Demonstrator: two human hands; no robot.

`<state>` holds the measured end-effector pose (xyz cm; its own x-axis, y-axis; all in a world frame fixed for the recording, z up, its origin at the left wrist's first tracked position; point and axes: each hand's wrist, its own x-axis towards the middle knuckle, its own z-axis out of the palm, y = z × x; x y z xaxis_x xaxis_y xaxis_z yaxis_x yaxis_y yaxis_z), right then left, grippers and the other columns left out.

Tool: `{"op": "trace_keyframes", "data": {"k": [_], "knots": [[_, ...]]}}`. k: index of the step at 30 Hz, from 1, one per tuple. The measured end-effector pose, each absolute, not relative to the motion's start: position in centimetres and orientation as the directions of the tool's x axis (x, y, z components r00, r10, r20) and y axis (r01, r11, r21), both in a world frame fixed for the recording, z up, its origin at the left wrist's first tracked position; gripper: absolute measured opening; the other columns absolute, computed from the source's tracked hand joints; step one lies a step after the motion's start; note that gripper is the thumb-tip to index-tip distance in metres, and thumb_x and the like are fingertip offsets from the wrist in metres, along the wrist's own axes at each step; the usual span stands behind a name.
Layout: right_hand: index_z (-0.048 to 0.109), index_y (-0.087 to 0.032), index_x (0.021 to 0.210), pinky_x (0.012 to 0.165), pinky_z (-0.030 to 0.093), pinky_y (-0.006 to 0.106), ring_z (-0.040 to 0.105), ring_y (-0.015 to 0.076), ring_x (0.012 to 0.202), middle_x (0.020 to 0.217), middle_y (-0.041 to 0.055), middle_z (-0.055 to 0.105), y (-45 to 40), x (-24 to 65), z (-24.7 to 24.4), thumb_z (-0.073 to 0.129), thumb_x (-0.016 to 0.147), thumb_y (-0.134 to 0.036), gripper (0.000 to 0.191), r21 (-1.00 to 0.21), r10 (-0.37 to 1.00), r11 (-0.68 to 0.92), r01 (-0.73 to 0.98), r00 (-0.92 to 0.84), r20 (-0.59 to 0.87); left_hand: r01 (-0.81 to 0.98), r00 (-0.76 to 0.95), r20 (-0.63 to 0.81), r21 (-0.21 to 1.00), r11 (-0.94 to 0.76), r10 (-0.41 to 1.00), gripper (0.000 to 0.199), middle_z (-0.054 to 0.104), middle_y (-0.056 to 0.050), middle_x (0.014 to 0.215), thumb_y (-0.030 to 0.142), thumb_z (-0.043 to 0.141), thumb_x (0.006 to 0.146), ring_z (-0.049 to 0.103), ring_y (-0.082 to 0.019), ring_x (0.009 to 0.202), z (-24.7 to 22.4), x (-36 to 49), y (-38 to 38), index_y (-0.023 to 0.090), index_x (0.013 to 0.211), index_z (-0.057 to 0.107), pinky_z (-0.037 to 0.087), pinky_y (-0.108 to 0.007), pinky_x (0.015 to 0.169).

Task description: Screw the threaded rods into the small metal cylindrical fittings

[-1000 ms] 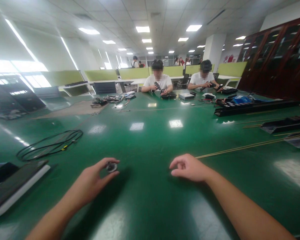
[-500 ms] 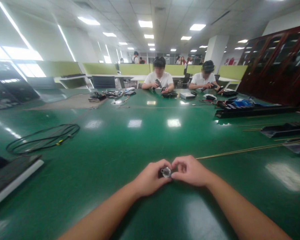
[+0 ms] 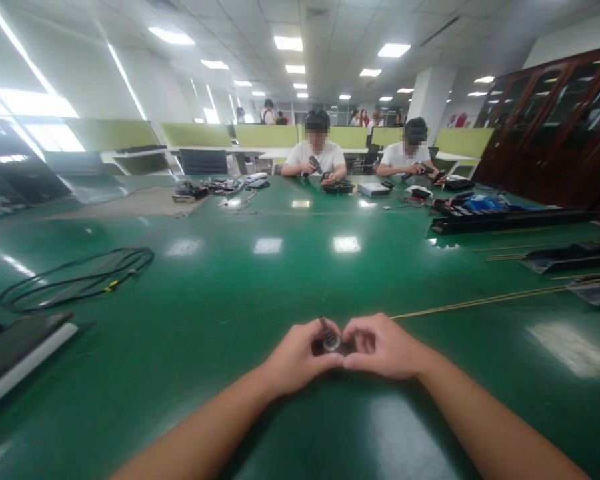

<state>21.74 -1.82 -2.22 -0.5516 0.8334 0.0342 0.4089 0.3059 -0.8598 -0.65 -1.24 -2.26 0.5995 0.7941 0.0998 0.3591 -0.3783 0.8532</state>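
Between my two hands, near the front middle of the green table (image 3: pixel 220 280), is a small metal part (image 3: pixel 332 343) with a round base and a thin ribbed stem that leans up and to the left. My left hand (image 3: pixel 300 353) curls round its left side, with thumb and fingers closed on it. On the other side my right hand (image 3: pixel 385 345) has curled fingers, its thumb tip meeting my left thumb below the part. Whether my right fingers touch or grip anything is hidden.
A coiled black cable (image 3: pixel 80 280) and a flat dark device with a white edge (image 3: pixel 27 360) lie at the left. Thin brass rods (image 3: pixel 460 305) and black trays (image 3: pixel 570 257) are at the right. Two people (image 3: pixel 315 157) sit across the table.
The metal part has tipped, so its stem now shows rising up and left instead of pointing at the camera. My right thumb has moved slightly down to my left thumb.
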Motion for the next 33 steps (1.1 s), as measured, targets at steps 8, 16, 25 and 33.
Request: {"op": "trace_keyframes", "data": {"k": [8, 16, 25, 33], "knots": [[0.071, -0.017, 0.101, 0.052, 0.037, 0.022, 0.051, 0.0106, 0.053, 0.061, -0.0032, 0.060, -1.9, 21.8, -2.2, 0.077, 0.076, -0.050, 0.042, -0.827, 0.826, 0.342, 0.446, -0.562, 0.040, 0.358, 0.438, 0.186, 0.862, -0.360, 0.880, 0.033, 0.071, -0.002, 0.085, 0.036, 0.083, 0.072, 0.065, -0.017, 0.076, -2.0, -0.8, -1.2, 0.016, 0.093, 0.067, 0.051, -0.026, 0.071], [0.071, -0.017, 0.099, 0.051, 0.036, 0.022, 0.052, 0.0104, 0.051, 0.060, -0.0037, 0.061, -1.9, 21.7, -2.5, 0.078, 0.076, -0.045, 0.037, -0.800, 0.836, 0.359, 0.481, -0.547, 0.046, 0.434, 0.374, 0.387, 0.730, -0.528, 0.843, 0.023, 0.072, -0.004, 0.098, 0.017, 0.075, 0.074, 0.065, -0.020, 0.092, -2.3, -1.8, -0.2, 0.020, 0.097, 0.071, 0.050, -0.032, 0.084], [0.070, -0.018, 0.095, 0.052, 0.036, 0.022, 0.053, 0.0114, 0.053, 0.062, -0.0027, 0.063, -1.6, 21.3, -2.5, 0.073, 0.081, -0.038, 0.024, -0.753, 0.862, 0.371, 0.544, -0.504, 0.060, 0.445, 0.460, 0.352, 0.703, -0.554, 0.815, 0.024, 0.071, -0.005, 0.100, 0.025, 0.075, 0.079, 0.064, -0.020, 0.092, -2.1, -1.7, -0.5, 0.022, 0.103, 0.072, 0.049, -0.031, 0.083], [0.067, -0.020, 0.103, 0.065, 0.045, 0.026, 0.059, 0.0155, 0.070, 0.087, 0.0027, 0.067, -1.2, 21.5, -2.7, 0.071, 0.080, -0.020, 0.024, -0.708, 0.874, 0.462, 0.535, -0.409, 0.261, 0.479, 0.512, 0.271, 0.698, -0.532, 0.816, 0.037, 0.072, -0.005, 0.105, 0.036, 0.075, 0.082, 0.066, -0.020, 0.093, -2.6, -1.8, -0.7, 0.024, 0.116, 0.068, 0.050, -0.032, 0.086]]}}
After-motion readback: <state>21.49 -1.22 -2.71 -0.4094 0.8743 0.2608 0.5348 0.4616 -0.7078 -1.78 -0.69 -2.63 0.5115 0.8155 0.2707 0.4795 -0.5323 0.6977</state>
